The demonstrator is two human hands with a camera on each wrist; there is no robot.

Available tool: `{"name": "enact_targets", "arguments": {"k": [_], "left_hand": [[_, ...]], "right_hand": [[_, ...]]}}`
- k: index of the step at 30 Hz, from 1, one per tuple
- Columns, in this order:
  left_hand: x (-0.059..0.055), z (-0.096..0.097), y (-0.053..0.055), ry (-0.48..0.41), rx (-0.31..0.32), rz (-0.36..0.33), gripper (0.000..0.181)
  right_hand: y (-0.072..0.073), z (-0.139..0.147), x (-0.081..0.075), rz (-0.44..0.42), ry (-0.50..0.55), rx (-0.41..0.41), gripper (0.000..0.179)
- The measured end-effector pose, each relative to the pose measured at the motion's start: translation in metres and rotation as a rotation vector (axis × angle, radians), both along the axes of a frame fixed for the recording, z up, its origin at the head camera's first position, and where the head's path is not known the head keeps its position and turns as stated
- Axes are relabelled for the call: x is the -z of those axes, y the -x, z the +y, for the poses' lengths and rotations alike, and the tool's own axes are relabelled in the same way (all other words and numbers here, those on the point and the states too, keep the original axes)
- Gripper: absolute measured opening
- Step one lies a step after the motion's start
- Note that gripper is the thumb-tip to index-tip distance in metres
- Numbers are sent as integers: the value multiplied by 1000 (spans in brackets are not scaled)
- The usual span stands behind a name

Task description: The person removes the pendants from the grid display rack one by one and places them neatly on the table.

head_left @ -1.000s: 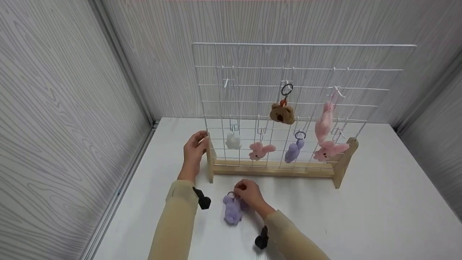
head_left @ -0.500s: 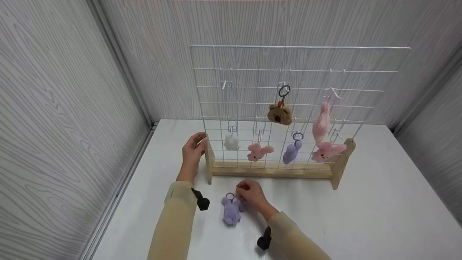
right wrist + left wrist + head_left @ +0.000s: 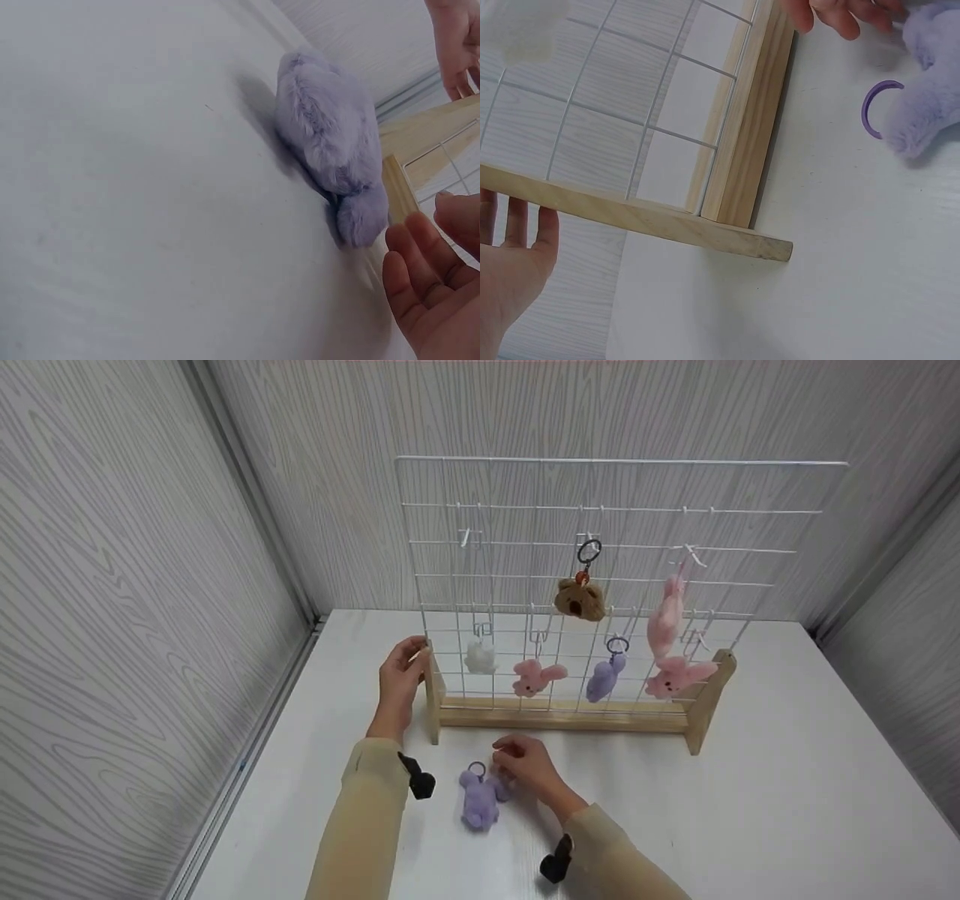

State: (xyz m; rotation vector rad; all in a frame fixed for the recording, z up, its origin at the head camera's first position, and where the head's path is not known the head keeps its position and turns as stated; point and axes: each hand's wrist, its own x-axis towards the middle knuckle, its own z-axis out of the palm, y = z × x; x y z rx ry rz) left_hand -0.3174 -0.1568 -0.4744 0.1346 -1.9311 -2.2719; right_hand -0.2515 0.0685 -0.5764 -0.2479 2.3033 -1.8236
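A purple plush keychain (image 3: 480, 801) lies on the white table, its ring (image 3: 477, 769) toward the rack. My right hand (image 3: 527, 765) is just right of the ring, fingers loosely bent with nothing between them. In the right wrist view, the plush (image 3: 330, 127) lies beyond my fingertips (image 3: 397, 270). My left hand (image 3: 401, 679) holds the left wooden side post (image 3: 434, 697) of a white wire-grid rack (image 3: 517, 607). In the left wrist view, fingers (image 3: 546, 229) of that hand show behind the post (image 3: 667, 225).
On the rack's hooks hang a brown bear head (image 3: 580, 600), a white plush (image 3: 480, 658), a pink bunny head (image 3: 536, 678), a purple plush (image 3: 603, 679), a long pink plush (image 3: 666, 619) and another pink bunny head (image 3: 679, 679). An upper-left hook (image 3: 466, 538) bears nothing. Panel walls surround the table.
My right hand has let go of the purple keychain's ring and drawn slightly right. The ring now stands out apart from my fingers. My left hand stays at the post.
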Motion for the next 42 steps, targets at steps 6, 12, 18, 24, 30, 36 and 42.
{"name": "enact_targets", "arguments": {"k": [6,12,18,24,30,36,42], "left_hand": [[1,0,0,-8,11,14,36],[0,-1,-1,9,12,17,38],[-3,-1,-3,16,34,18,35],[-5,0,-6,35,33,42,32],[0,-1,-3,51,24,28,33],[1,-2,-2,43,19,7,34],[0,-2,-1,46,18,3,33]], "right_hand": [[-3,2,-10,4,43,-17,28],[-15,4,-38,63,80,-68,22],[-23,6,-60,133,114,-80,19],[-30,6,-86,176,116,-77,19],[-37,11,-108,224,109,-91,20],[-43,19,-130,308,98,-64,20],[-45,31,-153,408,100,-37,17]]}}
